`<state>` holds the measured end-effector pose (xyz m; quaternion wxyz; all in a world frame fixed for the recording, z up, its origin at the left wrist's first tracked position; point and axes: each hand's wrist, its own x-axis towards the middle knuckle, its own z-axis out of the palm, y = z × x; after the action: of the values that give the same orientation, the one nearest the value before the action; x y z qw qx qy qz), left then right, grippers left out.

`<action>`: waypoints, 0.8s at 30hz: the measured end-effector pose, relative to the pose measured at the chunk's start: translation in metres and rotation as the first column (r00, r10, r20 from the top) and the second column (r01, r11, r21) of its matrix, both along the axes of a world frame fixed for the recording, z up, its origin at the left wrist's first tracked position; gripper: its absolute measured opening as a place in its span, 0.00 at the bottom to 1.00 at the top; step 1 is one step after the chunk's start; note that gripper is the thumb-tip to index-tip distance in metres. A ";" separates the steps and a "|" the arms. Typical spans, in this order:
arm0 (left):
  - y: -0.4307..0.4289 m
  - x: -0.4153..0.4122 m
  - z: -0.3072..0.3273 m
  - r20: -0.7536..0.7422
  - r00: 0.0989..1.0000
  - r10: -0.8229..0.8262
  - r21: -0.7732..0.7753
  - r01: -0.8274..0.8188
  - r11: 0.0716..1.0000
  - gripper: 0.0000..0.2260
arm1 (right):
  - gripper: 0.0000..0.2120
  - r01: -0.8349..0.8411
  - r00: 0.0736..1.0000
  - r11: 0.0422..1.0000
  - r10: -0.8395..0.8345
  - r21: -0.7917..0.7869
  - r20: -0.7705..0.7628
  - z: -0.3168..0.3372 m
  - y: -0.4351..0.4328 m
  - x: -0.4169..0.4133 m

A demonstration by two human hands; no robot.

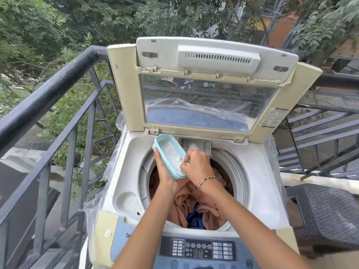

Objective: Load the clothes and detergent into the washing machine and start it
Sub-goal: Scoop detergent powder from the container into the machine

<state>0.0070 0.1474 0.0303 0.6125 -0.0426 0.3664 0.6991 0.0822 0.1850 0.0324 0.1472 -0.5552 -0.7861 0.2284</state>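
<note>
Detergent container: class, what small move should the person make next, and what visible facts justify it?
Probably move the right hand with its powder from the blue container to the dispenser tray just behind it. The left hand holds the container over the drum, clothes are already in, and the right hand's fingers curl into the powder.

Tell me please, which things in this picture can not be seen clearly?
- Head view: whatever the right hand picks inside the tub, covered by the hand itself.
- Head view: control panel labels too small; its lower part cut off by the bottom edge.
- Head view: clothes partly hidden behind both forearms.
</note>
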 end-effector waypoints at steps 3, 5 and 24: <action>0.001 0.001 -0.002 -0.001 1.000 0.002 0.021 -0.002 1.000 0.32 | 0.03 0.143 0.971 0.984 -0.160 -0.106 -0.177 -0.005 0.003 -0.006; 0.001 0.002 -0.003 0.000 1.000 -0.007 0.045 0.007 0.999 0.37 | 0.03 0.198 0.911 0.956 -0.261 -0.218 -0.319 -0.008 0.005 -0.011; 0.015 0.005 0.005 0.119 0.993 0.026 0.066 -0.035 0.997 0.36 | 0.03 0.087 0.365 0.753 -0.633 -0.652 -0.683 -0.013 0.027 -0.011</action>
<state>0.0116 0.1627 0.0357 0.6234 -0.0685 0.3048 0.7168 0.0710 0.2119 0.0191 0.4248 -0.5367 -0.3509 0.6390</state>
